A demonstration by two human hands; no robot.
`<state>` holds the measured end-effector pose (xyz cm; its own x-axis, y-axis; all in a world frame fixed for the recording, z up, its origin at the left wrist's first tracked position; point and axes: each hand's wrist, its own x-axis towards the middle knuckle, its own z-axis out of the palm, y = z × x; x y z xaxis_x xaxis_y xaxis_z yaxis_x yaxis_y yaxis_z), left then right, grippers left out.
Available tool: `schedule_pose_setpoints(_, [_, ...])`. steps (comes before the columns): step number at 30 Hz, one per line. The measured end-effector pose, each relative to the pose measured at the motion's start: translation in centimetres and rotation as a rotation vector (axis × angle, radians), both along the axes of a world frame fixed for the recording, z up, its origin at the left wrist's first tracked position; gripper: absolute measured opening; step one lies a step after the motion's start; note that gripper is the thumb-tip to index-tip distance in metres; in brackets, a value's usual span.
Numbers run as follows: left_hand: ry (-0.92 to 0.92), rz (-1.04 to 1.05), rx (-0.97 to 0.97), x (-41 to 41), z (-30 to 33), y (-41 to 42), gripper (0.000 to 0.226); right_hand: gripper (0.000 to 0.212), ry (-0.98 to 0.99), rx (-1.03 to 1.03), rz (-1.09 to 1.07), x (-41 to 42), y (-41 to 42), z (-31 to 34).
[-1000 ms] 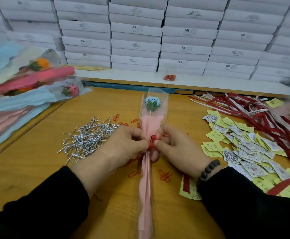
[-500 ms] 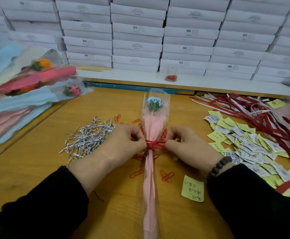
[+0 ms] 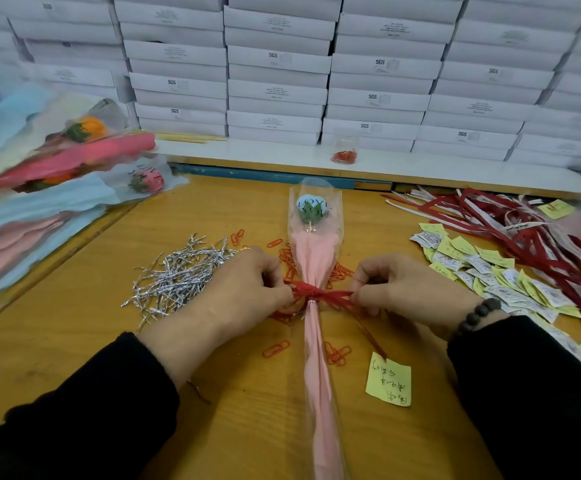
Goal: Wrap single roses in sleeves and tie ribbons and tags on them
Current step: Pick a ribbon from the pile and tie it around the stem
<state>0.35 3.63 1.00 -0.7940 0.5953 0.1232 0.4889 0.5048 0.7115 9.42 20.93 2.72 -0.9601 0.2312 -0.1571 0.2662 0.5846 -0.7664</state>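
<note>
White boxes are sitting in stacked rows behind a wooden table. A single rose, pale blue, is lying lengthwise at the table's middle in a clear sleeve lined with pink paper, its head pointing away from the person. A red ribbon is circling the sleeve's narrow waist; the left hand is pinching one end and the right hand is pinching the other, each just beside the sleeve. A yellow tag is lying near the stem, under the right wrist. Silver twist ties are heaped to the left, loose tags and ribbons to the right, wrapped roses piled at far left.
</note>
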Motion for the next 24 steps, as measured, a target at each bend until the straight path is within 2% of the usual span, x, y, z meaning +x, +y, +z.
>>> schedule_pose_setpoints(4, [0.020, 0.012, -0.011, -0.23, -0.10, -0.06, 0.019, 0.016, 0.028, -0.121, 0.015, 0.24, 0.67, -0.08])
schedule_pose_setpoints(10, [0.034, 0.013, -0.028, -0.23, -0.07, -0.16, 0.017, 0.018, -0.038, -0.022, 0.028, 0.14, 0.57, -0.18])
schedule_pose_setpoints(17, [0.036, 0.016, -0.023, -0.39, 0.21, -0.54, 0.026, 0.024, -0.067, 0.057, 0.054, 0.11, 0.44, -0.11])
schedule_pose_setpoints(24, [0.065, 0.025, -0.048, -0.62, 0.19, -0.55, 0.026, 0.024, -0.086, 0.049, 0.070, 0.23, 0.50, 0.07])
